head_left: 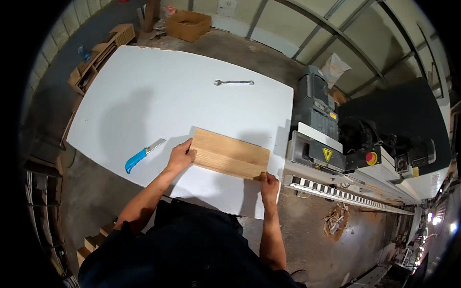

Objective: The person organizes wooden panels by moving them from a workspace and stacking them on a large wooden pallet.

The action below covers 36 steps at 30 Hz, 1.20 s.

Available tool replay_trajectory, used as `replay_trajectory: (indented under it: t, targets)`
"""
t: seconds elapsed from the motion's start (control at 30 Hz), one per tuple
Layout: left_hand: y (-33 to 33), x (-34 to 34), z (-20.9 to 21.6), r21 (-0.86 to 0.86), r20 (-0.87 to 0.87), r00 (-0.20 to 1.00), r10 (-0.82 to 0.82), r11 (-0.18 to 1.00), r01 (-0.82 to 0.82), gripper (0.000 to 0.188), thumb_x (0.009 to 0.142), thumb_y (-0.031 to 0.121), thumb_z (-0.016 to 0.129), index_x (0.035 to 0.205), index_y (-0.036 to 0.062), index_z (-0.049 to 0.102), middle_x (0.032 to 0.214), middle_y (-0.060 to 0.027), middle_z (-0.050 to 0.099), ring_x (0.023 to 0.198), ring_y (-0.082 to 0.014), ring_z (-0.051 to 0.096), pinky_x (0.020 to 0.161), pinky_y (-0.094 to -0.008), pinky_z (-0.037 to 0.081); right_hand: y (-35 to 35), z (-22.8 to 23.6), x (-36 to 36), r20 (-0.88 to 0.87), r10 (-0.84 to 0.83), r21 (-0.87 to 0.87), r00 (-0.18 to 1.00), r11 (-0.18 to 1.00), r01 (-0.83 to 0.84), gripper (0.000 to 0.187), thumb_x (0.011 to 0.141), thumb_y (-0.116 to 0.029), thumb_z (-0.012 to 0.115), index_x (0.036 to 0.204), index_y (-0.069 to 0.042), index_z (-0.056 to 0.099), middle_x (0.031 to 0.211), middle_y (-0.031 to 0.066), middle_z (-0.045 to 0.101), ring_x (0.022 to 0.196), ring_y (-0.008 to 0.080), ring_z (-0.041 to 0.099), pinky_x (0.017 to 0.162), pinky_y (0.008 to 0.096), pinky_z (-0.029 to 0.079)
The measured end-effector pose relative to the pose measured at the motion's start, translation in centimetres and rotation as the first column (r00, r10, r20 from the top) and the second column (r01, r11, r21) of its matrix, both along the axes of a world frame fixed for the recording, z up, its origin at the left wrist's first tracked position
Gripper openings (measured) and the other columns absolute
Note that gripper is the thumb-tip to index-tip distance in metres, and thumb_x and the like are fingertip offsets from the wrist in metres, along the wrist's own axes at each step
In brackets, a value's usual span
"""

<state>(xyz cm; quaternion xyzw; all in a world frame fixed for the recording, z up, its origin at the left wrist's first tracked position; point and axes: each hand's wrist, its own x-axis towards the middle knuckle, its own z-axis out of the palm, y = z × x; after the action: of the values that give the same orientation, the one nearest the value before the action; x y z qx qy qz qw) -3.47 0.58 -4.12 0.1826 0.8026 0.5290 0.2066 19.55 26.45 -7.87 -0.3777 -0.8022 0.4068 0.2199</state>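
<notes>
As seen from the head camera, the left hand [180, 156] grips the left short edge of a rectangular wooden board [230, 153], fingers curled over the end, while the right hand [269, 185] pinches the board's near right corner. Both hands are closed on the board and stand well apart, one at each end. The board lies flat between them on a large white panel [144, 91] serving as a work surface, its right end near the panel's right edge.

Judged from its grain and thickness, the board looks stiff, moderately light and not fragile; its sawn faces should offer fair friction. Holding it by opposite ends, as now, appears sound.

Just left of the left hand lies a blue-handled utility knife [142, 155]. Well beyond both hands rests a steel spanner [234, 82]. To the right of the right hand stands a woodworking machine [336, 149] with a red stop button.

Far beyond the hands, an open cardboard box [188, 25] sits on the floor; its contents cannot be made out.
</notes>
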Motion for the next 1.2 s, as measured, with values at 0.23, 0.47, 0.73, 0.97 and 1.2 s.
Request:
replay_trajectory:
  t: [0.23,0.47,0.73,0.97,1.2]
  targets:
    - [-0.1,0.0,0.3,0.044,0.053,0.998,0.02,0.999,-0.023,0.045,0.081,0.006,0.057,0.126,0.0042,0.052,0.103,-0.0154,0.067,0.09,-0.0197,0.064,0.083,-0.0285,0.047,-1.0,3.0,-1.0,-0.053,0.002,-0.367,0.999,0.93,-0.021,0.028,0.09,-0.019,0.058,0.1,0.006,0.067,0.077,0.0096,0.069,0.069,0.0113,0.059,0.067,0.0269,0.048]
    - [-0.2,0.0,0.3,0.093,0.112,0.994,-0.006,0.996,-0.004,0.043,0.079,0.002,0.056,0.122,0.001,0.054,0.103,-0.0124,0.067,0.09,-0.0146,0.062,0.083,-0.0264,0.046,-1.1,3.6,-0.8,-0.076,-0.06,-0.473,0.995,0.881,0.017,0.027,0.09,-0.018,0.059,0.105,0.004,0.066,0.078,0.0085,0.069,0.07,0.0113,0.06,0.069,0.0254,0.048]
    - [-0.4,0.7,2.2,0.093,0.151,0.988,0.024,0.995,-0.038,0.041,0.08,0.0,0.056,0.121,-0.0013,0.053,0.105,-0.0143,0.066,0.093,-0.0161,0.061,0.083,-0.0264,0.046,-1.3,2.8,-0.4,-0.087,-0.127,-0.571,0.988,0.819,0.055,0.026,0.089,-0.013,0.061,0.107,0.005,0.064,0.08,0.0105,0.068,0.072,0.0136,0.062,0.069,0.0253,0.048]
    - [-0.7,0.4,1.4,0.217,0.142,0.99,0.006,0.975,-0.037,0.037,0.083,0.004,0.058,0.118,-0.0043,0.053,0.1,-0.0116,0.065,0.091,-0.0144,0.058,0.083,-0.0264,0.045,-0.3,1.9,-0.4,-0.216,-0.215,-0.448,0.952,0.888,0.099,0.036,0.089,-0.018,0.062,0.114,0.008,0.059,0.09,0.0103,0.068,0.08,0.0147,0.062,0.073,0.0249,0.048]
    - [-0.7,0.2,1.9,0.211,0.194,0.981,0.018,0.976,-0.06,0.034,0.085,0.01,0.06,0.114,-0.0061,0.052,0.09,-0.0068,0.06,0.084,-0.0114,0.053,0.078,-0.0249,0.044,4.3,3.1,-0.1,-0.363,-0.374,-0.638,0.854,0.768,0.065,0.021,0.091,-0.022,0.061,0.093,-0.001,0.06,0.081,0.0047,0.061,0.069,0.0131,0.057,0.068,0.0274,0.051]
